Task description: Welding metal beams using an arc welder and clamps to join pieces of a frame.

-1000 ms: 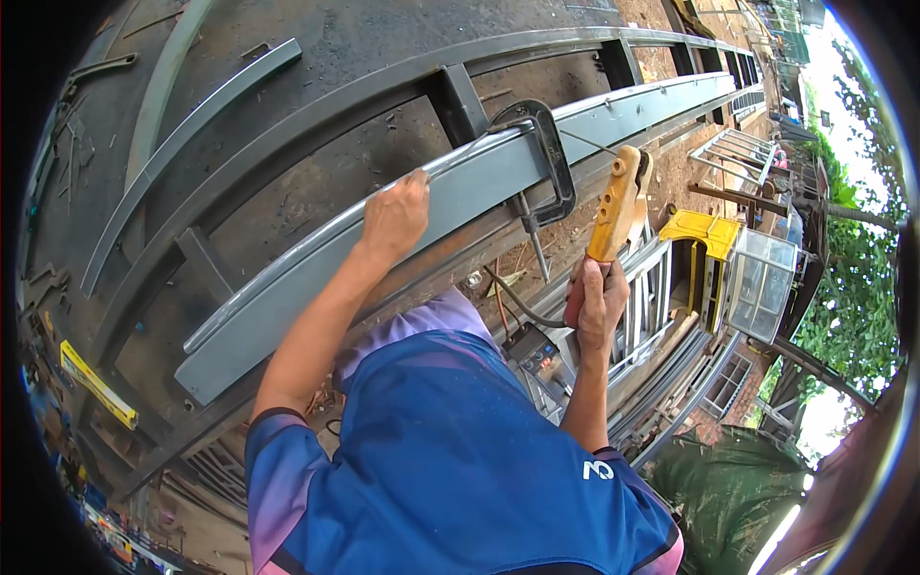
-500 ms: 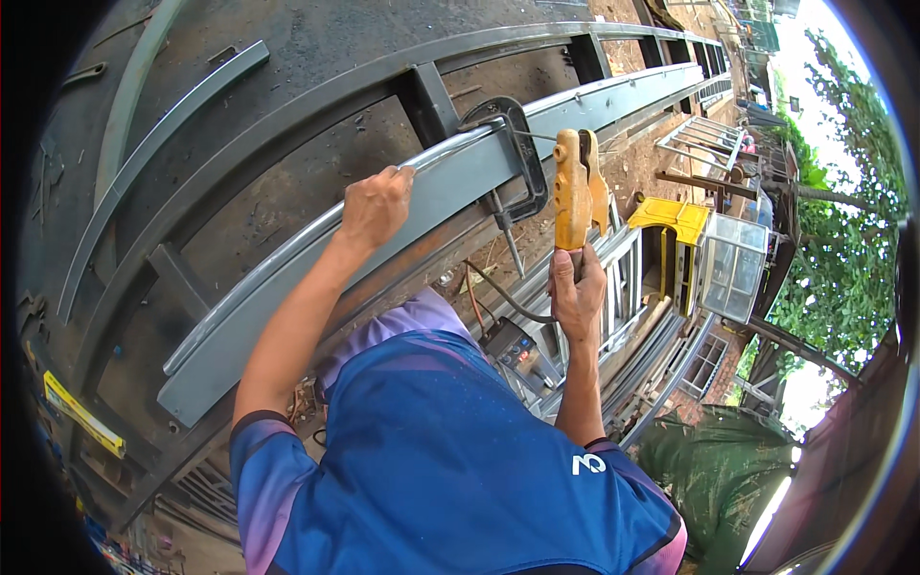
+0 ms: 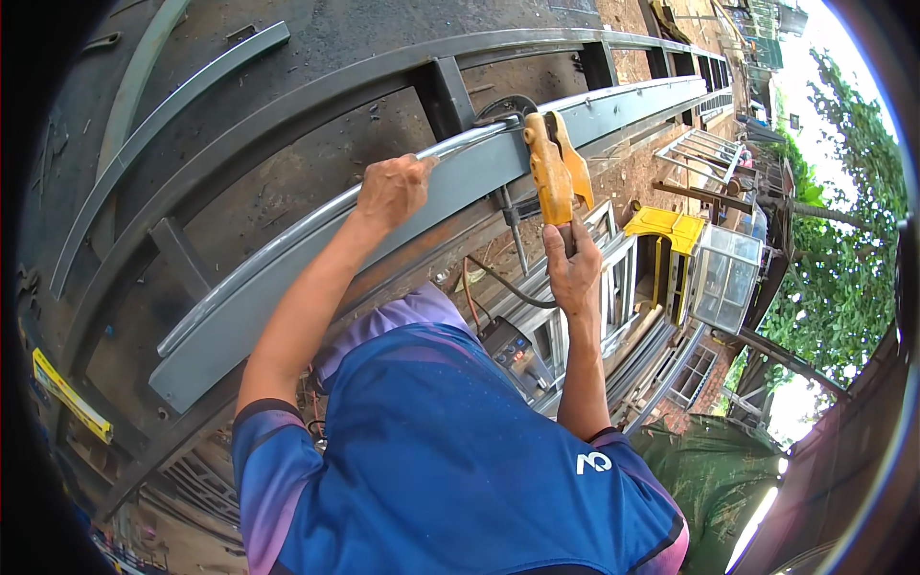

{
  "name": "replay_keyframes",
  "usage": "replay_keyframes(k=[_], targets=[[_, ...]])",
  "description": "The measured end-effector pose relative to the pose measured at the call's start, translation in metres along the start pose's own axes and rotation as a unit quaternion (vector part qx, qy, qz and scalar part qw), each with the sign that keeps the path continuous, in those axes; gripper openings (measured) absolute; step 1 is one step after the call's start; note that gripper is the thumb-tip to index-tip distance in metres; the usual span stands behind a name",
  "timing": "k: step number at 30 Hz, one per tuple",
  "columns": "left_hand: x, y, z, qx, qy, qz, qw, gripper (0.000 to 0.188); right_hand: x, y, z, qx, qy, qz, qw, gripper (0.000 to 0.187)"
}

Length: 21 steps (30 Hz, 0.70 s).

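Observation:
My right hand point(image 3: 575, 270) grips a yellow welding electrode holder point(image 3: 550, 177), its jaws up beside a dark C-clamp point(image 3: 510, 107). The holder covers part of the clamp; the electrode's tip cannot be made out. Along the far edge of a long grey steel beam point(image 3: 240, 331) runs a shiny thin metal tube point(image 3: 268, 254). My left hand point(image 3: 393, 195) is closed over this tube, left of the clamp, with its fingertips pressed on it. Below the beam, the clamp's screw point(image 3: 515, 230) hangs down.
A dark curved steel frame point(image 3: 287, 110) with crosspieces lies beyond the beam. A loose grey curved strip point(image 3: 163, 144) rests at the left, near a yellow spirit level point(image 3: 72, 395). Beside my torso stands a welding machine point(image 3: 513, 353) with a cable point(image 3: 508, 287). Metal frames and a yellow cabinet point(image 3: 664, 228) are at right.
My right hand has brought the electrode holder left and slightly up, in front of the clamp. My left hand has shifted a little right along the tube, still closed.

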<state>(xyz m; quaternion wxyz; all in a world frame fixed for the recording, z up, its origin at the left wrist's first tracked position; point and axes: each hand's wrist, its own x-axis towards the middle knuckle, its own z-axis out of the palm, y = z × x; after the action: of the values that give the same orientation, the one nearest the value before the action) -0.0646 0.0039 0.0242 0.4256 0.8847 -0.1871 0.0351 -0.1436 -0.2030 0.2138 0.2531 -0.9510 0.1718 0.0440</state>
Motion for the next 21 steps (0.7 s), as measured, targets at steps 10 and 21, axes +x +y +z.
replay_keyframes(k=[10,21], targets=[[-0.002,-0.004,0.006,0.024,-0.018,-0.013,0.999,0.023,0.010,-0.001,0.009,-0.074,0.014,-0.037,0.996,0.035],[-0.002,-0.008,0.012,0.003,0.003,-0.002,1.000,0.021,0.012,-0.003,0.011,-0.116,0.005,-0.042,0.992,0.038]])
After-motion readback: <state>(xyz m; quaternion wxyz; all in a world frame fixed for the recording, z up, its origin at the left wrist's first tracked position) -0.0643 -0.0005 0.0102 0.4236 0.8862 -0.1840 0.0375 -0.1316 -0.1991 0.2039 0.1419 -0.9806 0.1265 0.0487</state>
